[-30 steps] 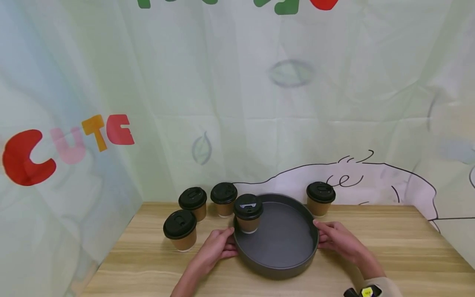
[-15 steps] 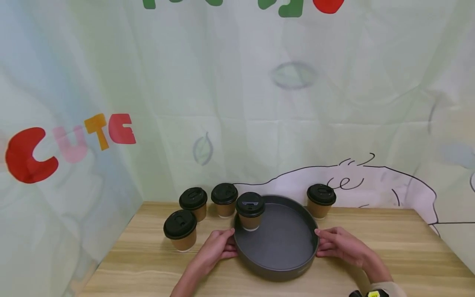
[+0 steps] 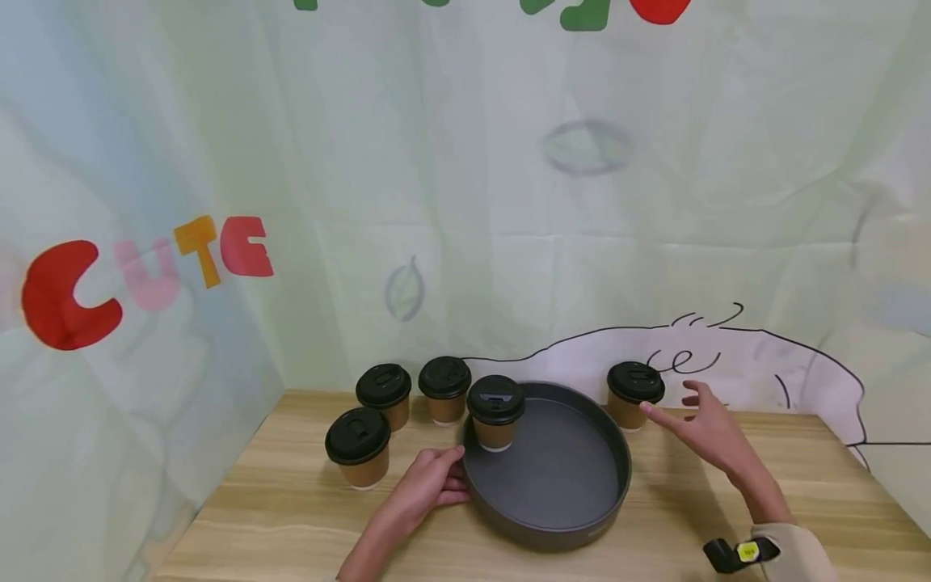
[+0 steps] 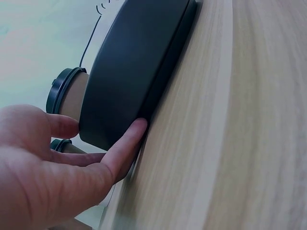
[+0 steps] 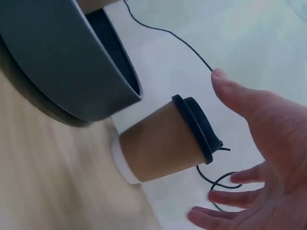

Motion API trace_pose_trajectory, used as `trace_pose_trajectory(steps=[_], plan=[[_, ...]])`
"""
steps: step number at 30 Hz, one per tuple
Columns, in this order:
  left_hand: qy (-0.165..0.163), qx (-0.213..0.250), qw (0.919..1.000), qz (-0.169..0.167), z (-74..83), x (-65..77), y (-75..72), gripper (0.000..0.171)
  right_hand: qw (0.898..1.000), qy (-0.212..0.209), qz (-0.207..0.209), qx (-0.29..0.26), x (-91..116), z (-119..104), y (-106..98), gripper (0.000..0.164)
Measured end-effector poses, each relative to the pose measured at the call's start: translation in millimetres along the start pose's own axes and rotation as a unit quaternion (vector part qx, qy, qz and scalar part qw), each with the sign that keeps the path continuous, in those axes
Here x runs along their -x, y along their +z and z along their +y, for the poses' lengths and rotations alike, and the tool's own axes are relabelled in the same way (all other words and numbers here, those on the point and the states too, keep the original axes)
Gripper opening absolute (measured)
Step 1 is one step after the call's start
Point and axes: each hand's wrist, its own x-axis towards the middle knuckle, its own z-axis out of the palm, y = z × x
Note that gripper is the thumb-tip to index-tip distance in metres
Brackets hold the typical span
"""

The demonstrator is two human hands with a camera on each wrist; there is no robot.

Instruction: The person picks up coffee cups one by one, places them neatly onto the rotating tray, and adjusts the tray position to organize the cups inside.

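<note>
A dark grey round cake pan rests on the table, with one lidded paper coffee cup upright inside at its left. My left hand grips the pan's left side; in the left wrist view its thumb is at the rim and its fingers lie against the outer wall. Behind the pan on the right stands another brown coffee cup with a black lid. My right hand is spread beside this cup. In the right wrist view, a gap shows between the hand and the cup's lid.
Several more lidded coffee cups stand left of the pan: one in front, one behind it and one near the back edge. A printed curtain hangs behind the wooden table.
My right hand has let go of the pan's right side and moved up and right, toward the cup at the back right. My left hand has stayed on the pan.
</note>
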Motion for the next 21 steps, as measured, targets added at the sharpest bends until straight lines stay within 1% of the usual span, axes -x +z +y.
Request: trace_pose_trajectory(steps=[4,6,8,13,18,21], plan=[[-0.001,0.0,1.0,-0.001,0.8,0.2,-0.5,0.048,0.996,-0.064,0.06,0.025,-19,-6,-1,0.112],[-0.001,0.0,1.0,-0.001,1.2,0.6,-0.1,0.048,0.993,-0.083,0.073,0.032,-28,-7,3,0.111],[-0.001,-0.001,1.0,0.001,1.8,1.0,0.2,0.048,0.992,-0.096,0.075,0.03,-36,-8,7,0.111],[0.002,-0.004,1.0,0.005,2.2,2.5,1.8,0.047,0.993,-0.093,0.071,0.012,-46,-5,22,0.111],[-0.001,-0.002,1.0,0.006,2.0,2.9,1.4,0.046,0.995,-0.079,0.068,-0.014,-49,-1,37,0.111],[-0.002,0.0,1.0,0.004,1.9,2.6,0.6,0.047,0.994,-0.074,0.071,-0.033,-51,2,44,0.109]])
